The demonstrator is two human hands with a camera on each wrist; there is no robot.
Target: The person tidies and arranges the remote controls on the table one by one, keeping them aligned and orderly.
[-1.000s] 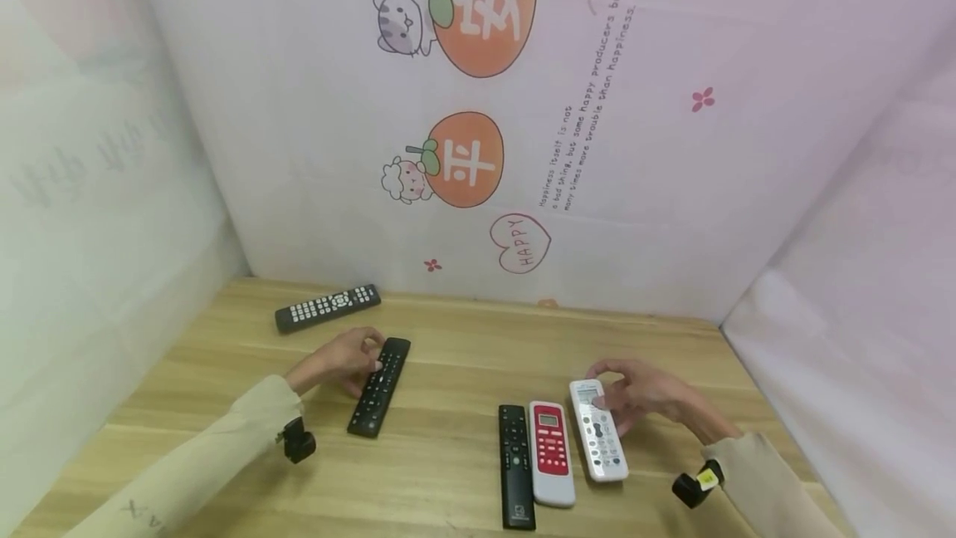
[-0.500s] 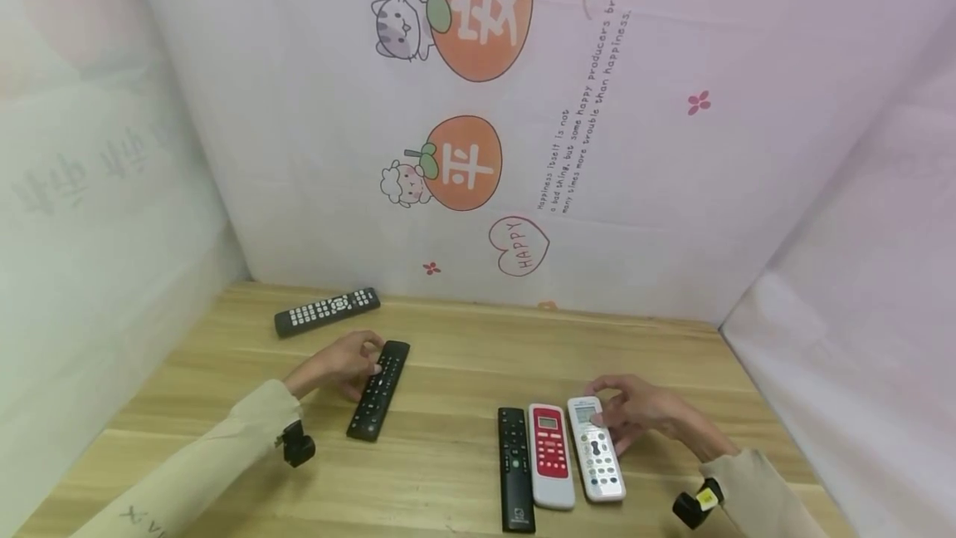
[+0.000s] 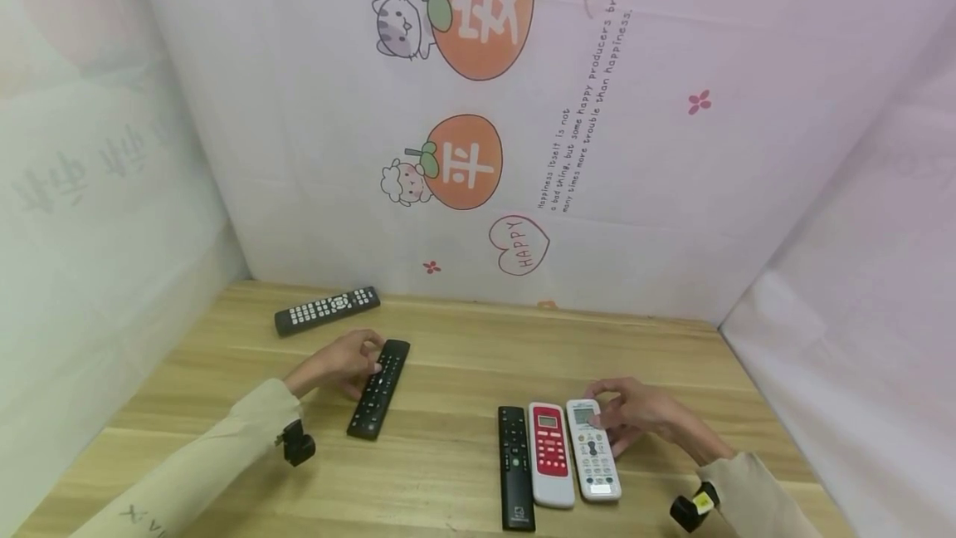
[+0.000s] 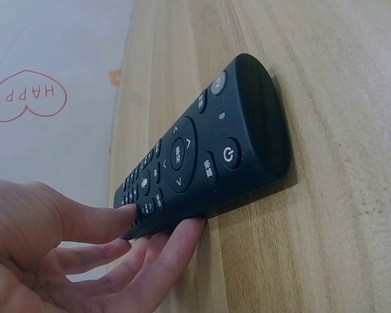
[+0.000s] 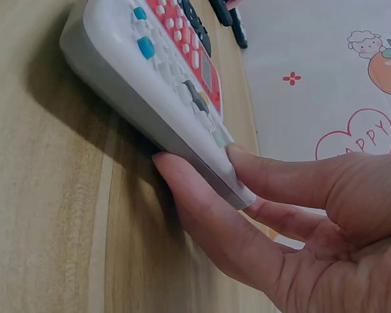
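My left hand (image 3: 345,362) grips a long black remote control (image 3: 378,390) left of centre, thumb on its buttons and fingers along its side. The left wrist view shows its power-button end slanting towards the camera. On the right, my right hand (image 3: 642,409) pinches the far end of a white remote control (image 3: 594,451), the thumb near its small screen. In the right wrist view, fingers are under the edge of this white remote (image 5: 163,98), with a shadow below it. Directly to its left lie a red-and-white remote control (image 3: 552,455) and another black remote control (image 3: 515,471), side by side.
A dark remote control with white buttons (image 3: 327,310) lies slanted near the back left of the wooden table (image 3: 448,355). A white printed cloth (image 3: 635,148) hangs behind the table, and more white cloth (image 3: 859,272) closes off both sides.
My right hand has drawn the white remote control nearer and slightly left, beside the red-and-white one. My left hand and its black remote control have stayed in place.
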